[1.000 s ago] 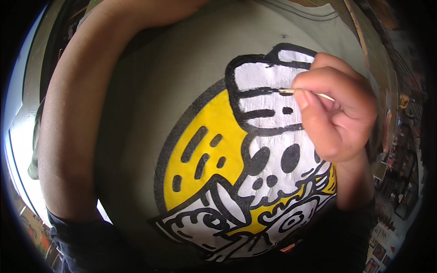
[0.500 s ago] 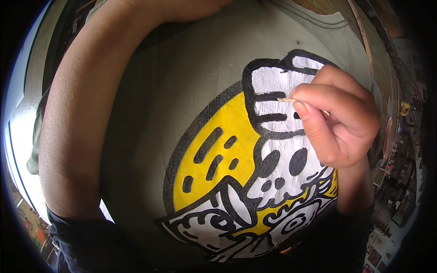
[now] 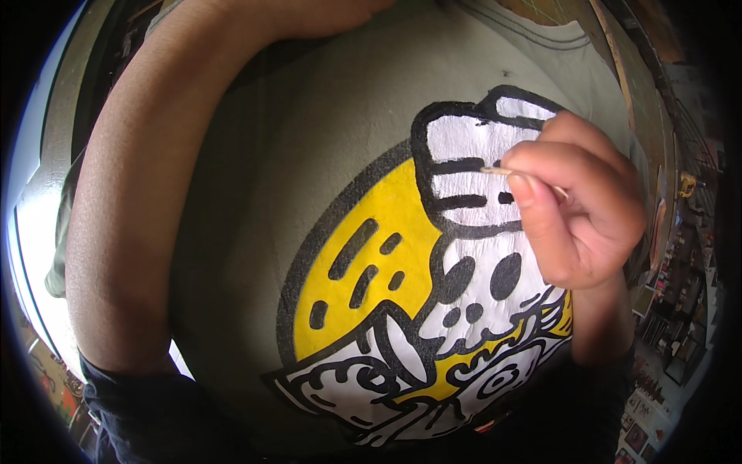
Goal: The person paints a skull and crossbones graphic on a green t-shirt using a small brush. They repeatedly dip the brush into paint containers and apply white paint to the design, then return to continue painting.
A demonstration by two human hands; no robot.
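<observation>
Stick (image 3: 497, 171) pinched in right grip (image 3: 583, 201), tip jutting leftward over shirt (image 3: 340, 108), left grip (image 3: 336, 17) too cropped to tell

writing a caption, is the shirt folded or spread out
Spread, where visible: the shirt lies open, its large design and stitched neckline showing.

1 stick (image 3: 497, 171), 1 tee (image 3: 309, 155), 1 rt hand (image 3: 583, 201), 2 forearms (image 3: 131, 209)
</observation>
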